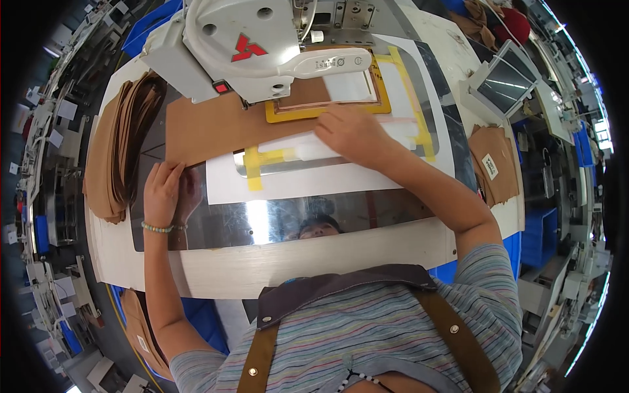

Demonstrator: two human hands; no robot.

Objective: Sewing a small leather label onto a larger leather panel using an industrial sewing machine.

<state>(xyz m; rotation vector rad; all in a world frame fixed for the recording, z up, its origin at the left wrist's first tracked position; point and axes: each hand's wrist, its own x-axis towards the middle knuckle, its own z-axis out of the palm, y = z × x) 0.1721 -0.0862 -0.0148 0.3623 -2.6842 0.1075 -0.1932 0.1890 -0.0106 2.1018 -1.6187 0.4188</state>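
A flat brown fabric piece (pixel 209 128) lies under the white sewing machine head (pixel 229 52), stretching from the left to a yellow-edged clamp frame (pixel 295 116). My left hand (pixel 162 193) pinches the fabric's near left corner between thumb and fingers. Farther right, my right hand (pixel 354 134) is closed at the near edge of the fabric, beside the frame; its fingertips are partly hidden. Below the fabric is a white sheet (pixel 308 181) with yellow tape strips (pixel 254 171) around a clear template. The machine head covers the fabric's far part.
A thick stack of folded brown fabric (pixel 121 144) stands left of the shiny metal plate (pixel 380 208). At the right lie more brown pieces (pixel 493 164) with a white label, below a tilted screen (pixel 504 82). A pale table edge (pixel 314 262) runs before me.
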